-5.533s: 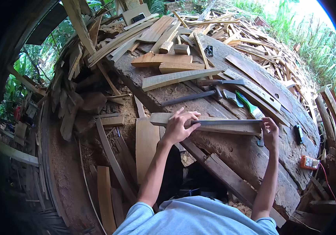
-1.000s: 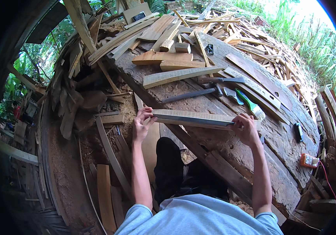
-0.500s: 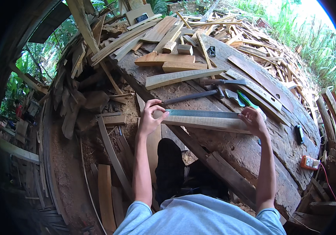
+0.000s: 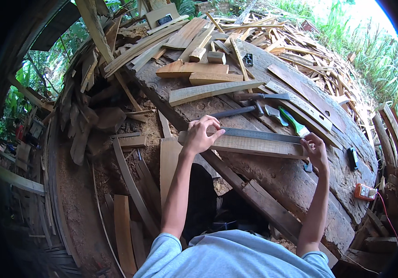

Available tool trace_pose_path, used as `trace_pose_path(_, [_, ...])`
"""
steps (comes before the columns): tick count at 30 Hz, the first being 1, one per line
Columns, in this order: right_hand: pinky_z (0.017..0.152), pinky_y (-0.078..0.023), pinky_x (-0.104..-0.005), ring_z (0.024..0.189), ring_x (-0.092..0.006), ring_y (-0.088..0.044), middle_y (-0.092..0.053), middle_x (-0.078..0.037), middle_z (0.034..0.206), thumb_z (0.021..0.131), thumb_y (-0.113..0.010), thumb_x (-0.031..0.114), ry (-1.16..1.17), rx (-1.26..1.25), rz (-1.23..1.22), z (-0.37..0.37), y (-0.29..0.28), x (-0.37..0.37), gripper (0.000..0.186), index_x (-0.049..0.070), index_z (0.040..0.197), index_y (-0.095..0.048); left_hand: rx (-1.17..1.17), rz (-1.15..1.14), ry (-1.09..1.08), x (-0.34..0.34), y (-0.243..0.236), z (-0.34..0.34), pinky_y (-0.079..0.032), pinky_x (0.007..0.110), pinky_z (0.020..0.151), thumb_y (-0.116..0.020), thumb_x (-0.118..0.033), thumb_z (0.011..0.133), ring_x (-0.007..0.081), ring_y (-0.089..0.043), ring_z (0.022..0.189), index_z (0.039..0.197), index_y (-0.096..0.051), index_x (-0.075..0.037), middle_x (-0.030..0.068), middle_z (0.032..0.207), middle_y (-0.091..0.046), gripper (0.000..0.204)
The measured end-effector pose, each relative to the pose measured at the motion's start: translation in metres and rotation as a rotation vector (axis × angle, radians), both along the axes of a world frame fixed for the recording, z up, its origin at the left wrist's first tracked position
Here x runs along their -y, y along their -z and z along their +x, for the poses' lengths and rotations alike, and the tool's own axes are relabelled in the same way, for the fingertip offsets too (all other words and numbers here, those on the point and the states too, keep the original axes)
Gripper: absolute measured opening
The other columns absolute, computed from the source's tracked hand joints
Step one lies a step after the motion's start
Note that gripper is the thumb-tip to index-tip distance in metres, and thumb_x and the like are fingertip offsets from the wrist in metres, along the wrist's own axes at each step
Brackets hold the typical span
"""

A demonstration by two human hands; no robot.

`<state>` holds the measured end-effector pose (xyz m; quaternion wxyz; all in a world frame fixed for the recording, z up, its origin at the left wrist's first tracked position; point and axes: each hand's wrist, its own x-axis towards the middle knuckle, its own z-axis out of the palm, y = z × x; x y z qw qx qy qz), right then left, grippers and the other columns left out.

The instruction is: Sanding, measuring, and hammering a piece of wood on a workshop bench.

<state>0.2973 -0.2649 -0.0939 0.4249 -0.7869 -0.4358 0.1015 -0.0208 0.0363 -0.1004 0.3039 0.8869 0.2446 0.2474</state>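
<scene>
A steel ruler (image 4: pixel 261 134) runs along the top of a pale wood piece (image 4: pixel 254 147) in front of me. My left hand (image 4: pixel 202 135) is closed on the ruler's left end, thumb along it, over the wood. At the other end, my right hand (image 4: pixel 316 149) pinches the ruler's tip by the wood's right end. Just beyond the ruler lie a hammer (image 4: pixel 236 111), a flat-bladed tool with a dark handle (image 4: pixel 264 96) and a green-handled brush (image 4: pixel 294 121). Below my right fingers, a small blue piece (image 4: pixel 308 167) shows on the bench.
The heavy, worn plank bench (image 4: pixel 273 185) carries several wood offcuts (image 4: pixel 213 93) at its far side. A black object (image 4: pixel 353 159) and an orange socket box (image 4: pixel 365 191) with a red cord sit at the right. Scrap wood (image 4: pixel 301 55) is heaped behind.
My left hand has slid rightward along the ruler and turned over it. The ruler and my right hand have shifted right and slightly nearer to me.
</scene>
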Motion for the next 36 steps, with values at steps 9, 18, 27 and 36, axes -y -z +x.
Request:
trace_pose_path(9, [0.060,-0.037,-0.0254,0.067,-0.0048,-0.044,-0.055,0.004,0.072,0.093,-0.074,0.024,0.021,-0.183,-0.055,0.004,0.005,0.009,0.023,0.003,0.088,-0.065,0.009,0.015,-0.042,0.004,0.001,-0.001,-0.042,0.042,0.101,-0.079,-0.043,0.085,0.0260,-0.069,0.103,0.091,-0.077,-0.012,0.0006,0.107,-0.073,0.032])
trace_pose_path(18, [0.064,-0.045,-0.0244,0.070,-0.0045,-0.054,-0.061,0.002,0.074,0.090,-0.078,0.019,-0.014,-0.198,-0.046,0.011,0.003,0.017,0.022,0.001,0.090,-0.066,-0.003,-0.016,-0.006,0.002,0.000,0.000,-0.042,0.042,0.104,-0.079,-0.046,0.084,0.0253,-0.069,0.105,0.091,-0.078,-0.013,-0.0002,0.108,-0.074,0.033])
trace_pose_path(27, [0.065,-0.046,-0.0254,0.070,-0.0057,-0.056,-0.065,0.001,0.077,0.089,-0.078,0.014,0.009,-0.184,-0.076,0.010,0.003,0.016,0.017,0.002,0.090,-0.066,0.015,0.016,-0.027,0.006,-0.001,-0.001,-0.043,0.041,0.102,-0.079,-0.045,0.084,0.0261,-0.069,0.103,0.089,-0.078,-0.014,-0.0002,0.107,-0.074,0.032])
trace_pose_path(36, [0.075,-0.049,-0.0302,0.074,-0.0137,-0.062,-0.064,-0.003,0.078,0.087,-0.080,0.020,0.066,0.033,0.003,-0.001,0.004,0.002,0.023,0.001,0.091,-0.066,0.027,0.023,-0.049,0.009,-0.005,-0.004,-0.041,0.039,0.101,-0.081,-0.038,0.083,0.0230,-0.067,0.103,0.090,-0.076,-0.014,-0.0021,0.106,-0.071,0.026])
